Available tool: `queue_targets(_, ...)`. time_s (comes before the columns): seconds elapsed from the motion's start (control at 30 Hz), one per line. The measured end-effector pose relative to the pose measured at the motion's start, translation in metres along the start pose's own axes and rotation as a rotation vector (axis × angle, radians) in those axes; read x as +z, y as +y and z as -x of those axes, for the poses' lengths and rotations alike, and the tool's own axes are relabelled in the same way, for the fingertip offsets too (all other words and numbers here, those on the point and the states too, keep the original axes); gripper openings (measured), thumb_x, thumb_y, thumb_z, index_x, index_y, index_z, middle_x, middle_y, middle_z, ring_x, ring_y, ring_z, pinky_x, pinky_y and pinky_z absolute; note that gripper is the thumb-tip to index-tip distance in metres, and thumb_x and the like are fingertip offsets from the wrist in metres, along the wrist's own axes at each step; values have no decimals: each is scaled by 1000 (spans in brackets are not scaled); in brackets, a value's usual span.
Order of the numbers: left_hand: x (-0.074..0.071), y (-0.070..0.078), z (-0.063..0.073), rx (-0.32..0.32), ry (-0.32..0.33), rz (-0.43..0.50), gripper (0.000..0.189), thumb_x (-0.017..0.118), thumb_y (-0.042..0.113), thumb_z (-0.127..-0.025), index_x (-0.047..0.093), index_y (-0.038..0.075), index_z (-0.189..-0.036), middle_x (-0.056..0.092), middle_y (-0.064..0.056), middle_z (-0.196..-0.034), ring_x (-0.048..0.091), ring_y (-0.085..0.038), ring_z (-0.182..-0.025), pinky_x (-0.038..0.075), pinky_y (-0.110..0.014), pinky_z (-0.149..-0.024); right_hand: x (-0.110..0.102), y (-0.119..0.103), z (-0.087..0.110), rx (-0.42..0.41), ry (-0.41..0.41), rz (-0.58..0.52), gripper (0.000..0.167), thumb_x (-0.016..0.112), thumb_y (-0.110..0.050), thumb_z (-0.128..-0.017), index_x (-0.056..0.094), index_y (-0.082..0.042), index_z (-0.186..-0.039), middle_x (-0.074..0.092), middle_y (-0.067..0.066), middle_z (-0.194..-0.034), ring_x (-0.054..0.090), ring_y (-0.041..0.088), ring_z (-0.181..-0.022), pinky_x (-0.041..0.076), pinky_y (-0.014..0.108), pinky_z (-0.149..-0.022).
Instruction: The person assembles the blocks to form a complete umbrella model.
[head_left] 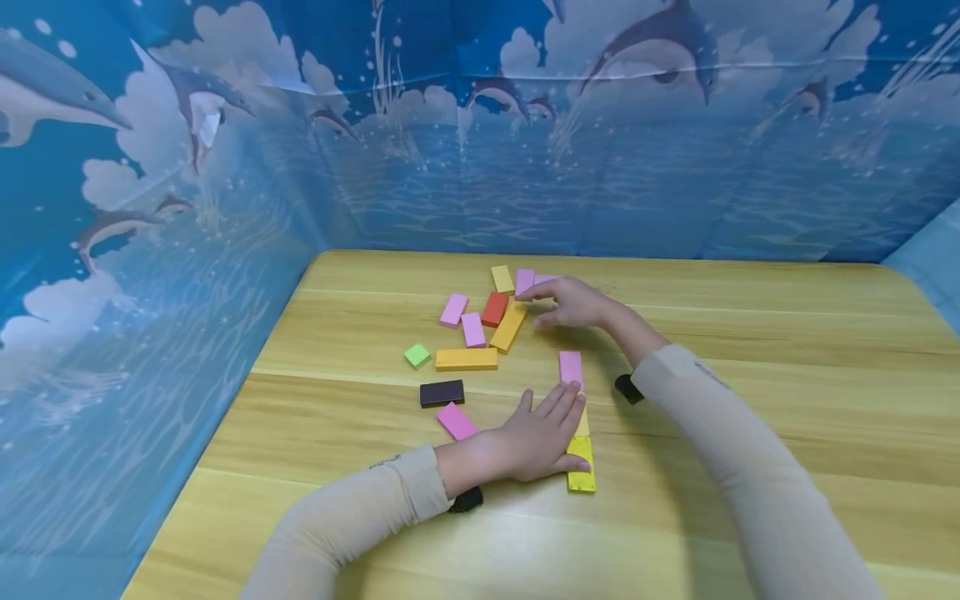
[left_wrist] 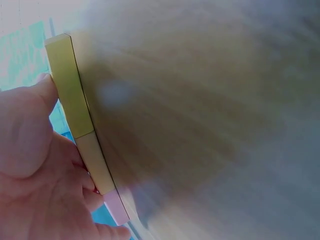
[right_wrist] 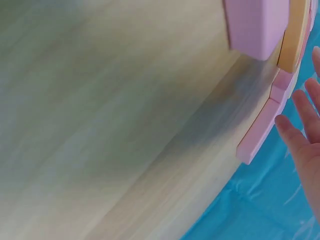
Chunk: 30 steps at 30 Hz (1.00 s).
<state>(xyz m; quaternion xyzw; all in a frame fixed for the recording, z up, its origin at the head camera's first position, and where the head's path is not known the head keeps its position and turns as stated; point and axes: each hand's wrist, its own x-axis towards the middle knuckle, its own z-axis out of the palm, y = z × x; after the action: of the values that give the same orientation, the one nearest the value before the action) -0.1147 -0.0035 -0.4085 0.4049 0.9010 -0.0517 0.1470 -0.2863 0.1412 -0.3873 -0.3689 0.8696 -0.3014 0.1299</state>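
Observation:
My left hand (head_left: 536, 437) lies over a row of blocks, its fingers stretched out: a pink block (head_left: 571, 368) at the far end, a pale yellow block (head_left: 582, 422) half covered, and a bright yellow block (head_left: 582, 481) nearest me. In the left wrist view, thumb and fingers run along the side of that row, touching the yellow block (left_wrist: 72, 90). Farther back, my right hand (head_left: 573, 304) reaches over with loosely extended fingers, close to two pink blocks (head_left: 524, 282) and an orange block (head_left: 509, 327). Nothing shows between its fingers in the right wrist view.
Left of the row lie a long orange block (head_left: 467, 360), a black block (head_left: 442, 393), a green block (head_left: 417, 357) and a pink block (head_left: 457, 422). A red block (head_left: 495, 309) and a yellow block (head_left: 502, 279) lie behind. Blue dolphin cloth (head_left: 525, 192) borders the wooden table (head_left: 787, 375).

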Motion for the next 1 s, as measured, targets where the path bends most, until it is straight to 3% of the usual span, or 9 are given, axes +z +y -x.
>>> queue_targets(0.4, 2, 0, 0, -3, -5, -24, 83, 24, 62, -93, 7, 5, -150, -2, -12, -155, 0, -23, -142, 20, -53, -108, 9, -6, -19, -61, 3, 102, 36, 67, 0, -82, 62, 3, -117, 62, 18, -116, 54, 33, -110, 39, 45, -97)
queue_targets(0.63, -1, 0, -1, 6, 7, -32, 81, 24, 61, -93, 8, 4, -150, -1, -13, -155, 2, -24, -142, 21, -52, -107, 11, -8, -20, -86, 22, 154, 31, 69, 3, -80, 65, 5, -111, 63, 19, -112, 56, 33, -106, 43, 44, -93)
queue_targets(0.8, -3, 0, 0, 8, 3, -21, 81, 25, 61, -94, 9, 4, -150, 0, -13, -155, 3, -25, -142, 22, -52, -107, 12, -8, -20, -91, -13, 212, 34, 73, -2, -77, 67, 4, -110, 59, 17, -106, 55, 32, -99, 43, 44, -89)
queue_targets(1.0, -2, -1, 0, 9, 0, 3, 81, 26, 60, -94, 9, 4, -150, 0, -13, -155, 2, -25, -142, 22, -51, -107, 15, -5, -19, -87, -27, 178, 31, 74, -2, -76, 67, 3, -106, 60, 15, -105, 54, 30, -100, 42, 43, -91)
